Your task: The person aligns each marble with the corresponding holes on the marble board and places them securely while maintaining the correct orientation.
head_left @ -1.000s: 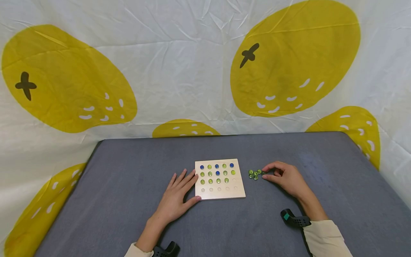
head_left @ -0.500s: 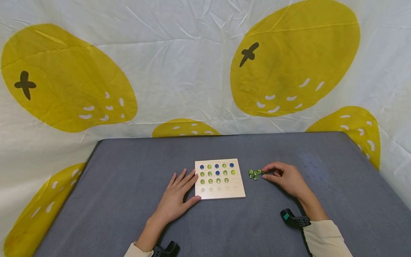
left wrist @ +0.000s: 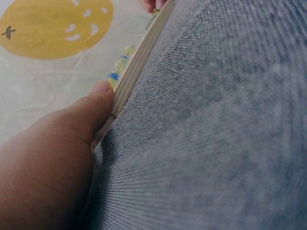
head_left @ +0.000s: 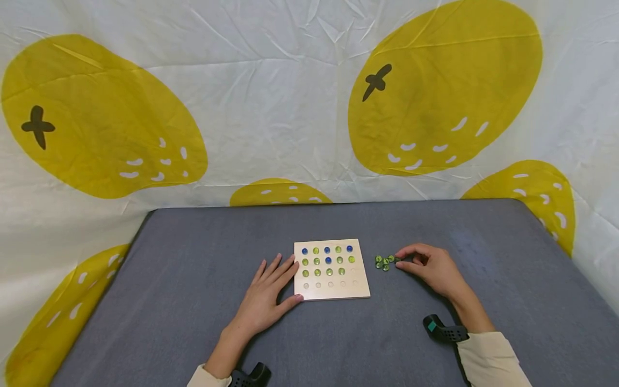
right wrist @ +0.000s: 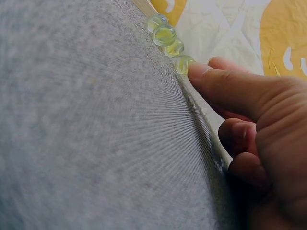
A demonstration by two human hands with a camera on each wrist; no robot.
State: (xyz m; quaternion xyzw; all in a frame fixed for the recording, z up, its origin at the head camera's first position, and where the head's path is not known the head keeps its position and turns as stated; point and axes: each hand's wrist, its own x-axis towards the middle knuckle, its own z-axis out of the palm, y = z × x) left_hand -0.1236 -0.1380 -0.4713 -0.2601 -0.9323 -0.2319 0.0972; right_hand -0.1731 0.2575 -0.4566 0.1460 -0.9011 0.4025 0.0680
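A pale wooden board point(head_left: 338, 292) with rows of round hollows lies flat on the grey cloth. Green and blue marbles fill its far two rows, and green ones most of the third; the near row of hollows is bare. My left hand point(head_left: 263, 303) rests at the board's left edge, fingers spread, with the thumb on its near left corner. To the right of the board, a small cluster of green glass marbles point(head_left: 385, 261) sits on the cloth. My right hand point(head_left: 434, 270) pinches a green marble point(right wrist: 182, 66) between thumb and forefinger, right beside that cluster.
Grey cloth point(head_left: 203, 242) covers the table. A white curtain point(head_left: 275, 118) with yellow fruit shapes hangs behind the far edge. Each wrist wears a black camera mount, such as the right one point(head_left: 442, 329).
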